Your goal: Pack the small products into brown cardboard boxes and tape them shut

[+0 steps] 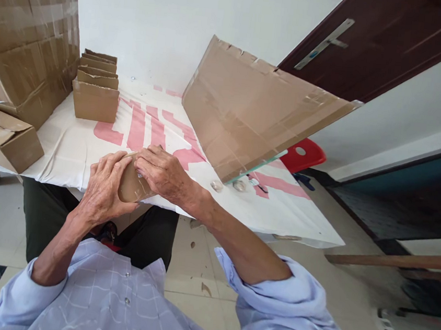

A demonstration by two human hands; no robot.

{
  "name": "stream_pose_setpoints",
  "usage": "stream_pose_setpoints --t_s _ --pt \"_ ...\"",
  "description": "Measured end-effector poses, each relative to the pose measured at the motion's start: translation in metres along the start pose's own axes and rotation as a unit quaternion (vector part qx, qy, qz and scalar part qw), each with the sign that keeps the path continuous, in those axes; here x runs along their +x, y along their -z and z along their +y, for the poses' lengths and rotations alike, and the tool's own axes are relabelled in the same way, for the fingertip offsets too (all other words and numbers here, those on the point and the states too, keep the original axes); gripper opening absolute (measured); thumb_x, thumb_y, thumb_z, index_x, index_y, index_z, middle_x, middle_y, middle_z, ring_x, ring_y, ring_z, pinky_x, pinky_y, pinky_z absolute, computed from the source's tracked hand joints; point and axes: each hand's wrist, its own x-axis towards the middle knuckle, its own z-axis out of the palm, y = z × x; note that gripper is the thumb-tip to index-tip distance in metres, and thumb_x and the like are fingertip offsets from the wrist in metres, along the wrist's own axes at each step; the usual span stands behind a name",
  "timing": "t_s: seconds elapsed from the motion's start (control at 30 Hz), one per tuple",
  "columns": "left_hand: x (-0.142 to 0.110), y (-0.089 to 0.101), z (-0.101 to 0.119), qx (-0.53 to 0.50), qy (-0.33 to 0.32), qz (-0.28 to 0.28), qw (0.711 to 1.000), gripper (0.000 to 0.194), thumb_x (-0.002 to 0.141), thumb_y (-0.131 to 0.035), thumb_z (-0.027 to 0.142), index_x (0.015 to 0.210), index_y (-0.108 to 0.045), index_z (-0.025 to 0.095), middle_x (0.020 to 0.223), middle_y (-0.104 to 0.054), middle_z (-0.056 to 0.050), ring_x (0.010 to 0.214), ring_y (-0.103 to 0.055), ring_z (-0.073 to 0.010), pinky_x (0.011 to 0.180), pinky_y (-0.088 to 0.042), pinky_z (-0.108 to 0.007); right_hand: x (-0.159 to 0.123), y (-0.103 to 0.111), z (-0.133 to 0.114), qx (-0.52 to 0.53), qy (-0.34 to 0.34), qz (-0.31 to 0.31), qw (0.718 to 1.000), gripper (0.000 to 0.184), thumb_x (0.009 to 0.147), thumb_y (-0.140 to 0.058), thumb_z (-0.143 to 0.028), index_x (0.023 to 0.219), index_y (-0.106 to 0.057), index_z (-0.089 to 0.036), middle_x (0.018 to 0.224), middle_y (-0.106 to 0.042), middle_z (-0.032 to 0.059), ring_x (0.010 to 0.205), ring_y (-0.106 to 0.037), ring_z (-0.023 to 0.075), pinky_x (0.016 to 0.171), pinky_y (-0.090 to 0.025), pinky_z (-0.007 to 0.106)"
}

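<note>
At the front edge of the table, a small brown cardboard box (128, 184) is held between my two hands, and much of it is hidden by the fingers. My left hand (102, 186) wraps around its left side, the thumb lying along the near edge. From the right, my right hand (164, 172) has its fingers curled over the upper right part of the box. A small pale mark shows on the face turned to me.
The table has a white cloth (59, 140) with red print. Taped cardboard boxes (29, 34) are stacked left, with a long carton (10, 137) in front. Several small boxes (95, 102) stand in a row. A big cardboard sheet (250, 105) leans right, beside tape rolls (239, 186).
</note>
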Motion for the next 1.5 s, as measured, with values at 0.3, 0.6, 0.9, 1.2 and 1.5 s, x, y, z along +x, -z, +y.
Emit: stream_pose_setpoints --t_s 0.3,0.6,0.9,1.2,1.5 --pt "0.001 0.000 0.002 0.005 -0.002 -0.001 1.000 0.101 0.069 -0.089 0.032 0.157 -0.042 0.022 0.162 -0.051 -0.023 0.148 -0.048 -0.0457 0.118 -0.042 -0.063 -0.003 -0.001 -0.002 -0.025 0.000 0.003 1.000 0.035 0.111 -0.036 -0.009 0.098 -0.067 -0.019 0.092 -0.065 0.0079 0.087 -0.053 0.0242 0.081 -0.047 0.039" --pt "0.001 0.000 0.000 0.006 0.006 -0.006 1.000 0.102 0.067 -0.090 0.033 0.157 -0.042 0.023 0.163 -0.050 -0.022 0.147 -0.049 -0.0463 0.117 -0.042 -0.065 -0.008 0.001 0.002 0.005 -0.011 0.029 1.000 0.032 0.112 -0.044 -0.011 0.099 -0.072 -0.019 0.100 -0.072 0.0082 0.092 -0.058 0.0220 0.084 -0.052 0.037" --pt "-0.001 -0.001 -0.004 -0.001 -0.002 -0.003 1.000 0.103 0.067 -0.091 0.035 0.157 -0.042 0.024 0.164 -0.050 -0.022 0.149 -0.048 -0.0457 0.118 -0.042 -0.065 -0.006 0.007 0.003 -0.021 0.027 0.040 0.999 0.036 0.110 -0.048 -0.009 0.085 -0.071 -0.020 0.093 -0.072 0.0065 0.088 -0.058 0.0201 0.082 -0.055 0.034" --pt "-0.001 -0.001 -0.004 -0.006 -0.002 -0.004 1.000 0.103 0.067 -0.091 0.034 0.158 -0.042 0.025 0.164 -0.050 -0.021 0.149 -0.048 -0.0457 0.118 -0.041 -0.065 -0.007 0.009 0.004 0.017 0.014 0.019 1.000 0.033 0.109 -0.051 -0.010 0.085 -0.072 -0.020 0.094 -0.070 0.0066 0.090 -0.060 0.0207 0.081 -0.056 0.036" --pt "-0.001 0.001 -0.004 -0.009 -0.002 -0.009 1.000 0.104 0.068 -0.091 0.034 0.159 -0.042 0.025 0.164 -0.050 -0.021 0.149 -0.048 -0.0458 0.118 -0.042 -0.065 -0.005 0.009 0.002 -0.017 0.027 0.026 0.999 0.034 0.109 -0.049 -0.011 0.085 -0.071 -0.020 0.091 -0.071 0.0063 0.088 -0.062 0.0203 0.080 -0.057 0.036"
